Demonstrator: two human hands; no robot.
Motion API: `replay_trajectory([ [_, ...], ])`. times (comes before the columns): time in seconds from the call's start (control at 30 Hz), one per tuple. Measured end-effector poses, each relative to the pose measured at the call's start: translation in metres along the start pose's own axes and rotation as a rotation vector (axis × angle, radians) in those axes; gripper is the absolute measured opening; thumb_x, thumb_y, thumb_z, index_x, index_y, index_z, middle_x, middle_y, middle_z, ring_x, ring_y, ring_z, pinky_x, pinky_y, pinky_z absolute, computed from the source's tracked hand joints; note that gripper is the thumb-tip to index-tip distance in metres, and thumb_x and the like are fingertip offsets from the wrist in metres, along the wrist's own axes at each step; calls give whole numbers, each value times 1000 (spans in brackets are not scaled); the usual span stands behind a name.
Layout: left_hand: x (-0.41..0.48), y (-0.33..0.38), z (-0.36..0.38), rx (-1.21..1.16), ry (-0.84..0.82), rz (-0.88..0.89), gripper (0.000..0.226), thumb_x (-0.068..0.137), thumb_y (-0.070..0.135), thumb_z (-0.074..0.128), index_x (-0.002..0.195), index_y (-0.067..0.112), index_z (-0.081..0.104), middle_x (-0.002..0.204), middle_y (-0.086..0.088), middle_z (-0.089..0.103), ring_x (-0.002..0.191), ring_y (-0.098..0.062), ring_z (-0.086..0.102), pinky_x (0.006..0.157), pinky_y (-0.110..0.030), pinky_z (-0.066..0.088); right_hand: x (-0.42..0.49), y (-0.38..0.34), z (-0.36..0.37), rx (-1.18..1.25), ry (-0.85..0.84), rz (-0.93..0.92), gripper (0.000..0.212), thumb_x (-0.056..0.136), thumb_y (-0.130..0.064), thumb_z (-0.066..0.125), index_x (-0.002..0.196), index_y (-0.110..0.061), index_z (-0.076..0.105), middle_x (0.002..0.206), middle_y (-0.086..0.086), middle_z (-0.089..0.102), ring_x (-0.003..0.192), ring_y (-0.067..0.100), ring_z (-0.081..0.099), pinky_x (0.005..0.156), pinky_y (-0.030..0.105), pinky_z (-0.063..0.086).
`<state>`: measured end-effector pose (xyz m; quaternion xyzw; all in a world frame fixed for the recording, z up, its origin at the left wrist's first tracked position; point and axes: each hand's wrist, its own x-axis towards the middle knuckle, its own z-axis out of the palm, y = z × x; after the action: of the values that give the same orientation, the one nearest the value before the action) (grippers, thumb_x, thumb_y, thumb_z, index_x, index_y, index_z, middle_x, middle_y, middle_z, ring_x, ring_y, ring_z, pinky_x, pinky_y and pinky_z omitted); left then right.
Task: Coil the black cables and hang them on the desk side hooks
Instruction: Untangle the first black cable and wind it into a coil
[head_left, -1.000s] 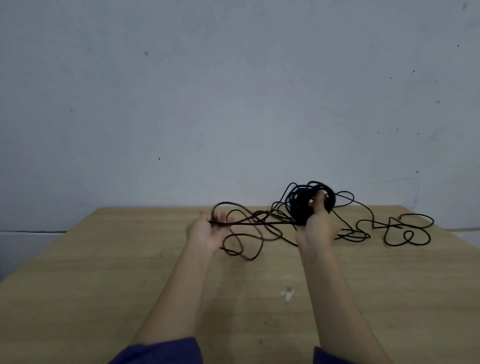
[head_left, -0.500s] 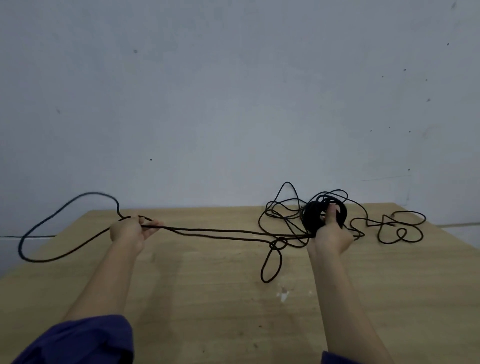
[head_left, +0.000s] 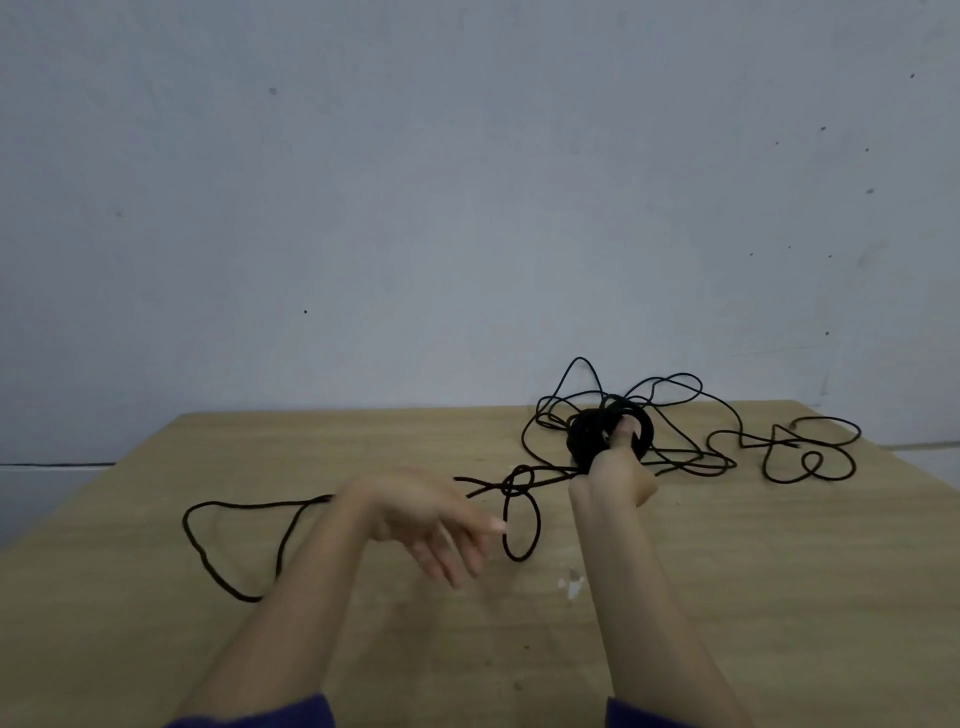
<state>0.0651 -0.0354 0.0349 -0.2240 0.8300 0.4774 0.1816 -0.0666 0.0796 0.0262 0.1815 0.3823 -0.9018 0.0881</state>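
Our right hand (head_left: 618, 475) grips the half-wound coil (head_left: 592, 436) near the desk's (head_left: 156, 649) far edge, thumb pressed on it. Our left hand (head_left: 426, 519), blurred, fingers spread, seems to hold nothing above the loose cable (head_left: 234, 540). We judge ourselves mid-coiling; next we must free the knot (head_left: 517, 486) before winding more.

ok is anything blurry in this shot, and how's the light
Head view: the left hand is smeared by motion blur, its fingers hard to separate, while the right hand and the black cable coil it grips look fairly sharp. Head view: the light is dim and flat, with only soft shadows on the wooden table and no glare.
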Motion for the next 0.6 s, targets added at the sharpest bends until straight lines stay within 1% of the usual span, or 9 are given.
replay_trajectory([
  [0.1,23,10,33,-71,26,56,35,93,40,49,86,7,55,79,-6,62,57,-8,63,54,-18,52,-4,0,4,6,-21,15,27,86,-30,66,92,-6,54,72,-2,56,79,21,61,76,34,54],
  [0.13,30,10,39,-182,5,97,37,92,43,49,89,7,55,81,-5,63,60,-9,62,56,-20,52,-4,0,4,11,-26,17,27,86,-30,66,91,-6,55,72,-2,56,77,20,61,75,33,54],
  [0.2,40,6,50,-469,-155,264,46,79,52,59,96,9,58,84,-1,66,68,-10,65,62,-23,51,-3,1,3,3,-41,17,28,86,-30,66,90,-4,56,72,-1,56,71,19,59,66,32,52],
  [0.27,52,3,64,-792,-289,454,61,63,58,72,100,11,62,89,1,68,76,-13,66,66,-27,53,0,5,2,-4,-52,22,34,85,-32,66,97,-1,60,75,1,59,76,23,62,67,34,53],
  [0.37,71,7,81,-1169,-225,586,67,51,47,87,99,5,66,92,-3,68,83,-14,64,69,-30,55,-1,9,2,-2,-43,47,42,83,-36,69,102,1,61,92,9,66,87,28,63,82,41,54],
  [0.4,75,8,84,-1268,-184,608,59,55,37,87,96,1,65,92,-6,69,87,-15,63,70,-30,55,-2,8,2,8,-52,58,42,83,-35,68,102,2,60,95,12,66,85,29,63,81,41,54],
  [0.47,80,8,87,-1385,-75,674,13,75,6,70,86,1,65,88,-6,69,90,-15,62,72,-31,57,-4,3,0,44,-70,71,35,86,-31,66,93,3,60,88,13,64,72,28,61,59,31,57],
  [0.53,77,13,86,-1430,42,655,29,85,-15,42,89,4,63,91,-5,69,88,-13,65,71,-27,57,-6,-2,-2,85,-85,91,29,88,-28,64,83,0,56,77,9,60,60,25,56,33,20,44],
  [0.6,76,21,84,-1581,155,620,30,89,-17,32,89,0,57,94,-10,64,86,-18,63,66,-26,58,-3,0,-2,110,-81,92,31,88,-27,64,98,1,57,84,10,62,67,25,59,34,20,42],
])
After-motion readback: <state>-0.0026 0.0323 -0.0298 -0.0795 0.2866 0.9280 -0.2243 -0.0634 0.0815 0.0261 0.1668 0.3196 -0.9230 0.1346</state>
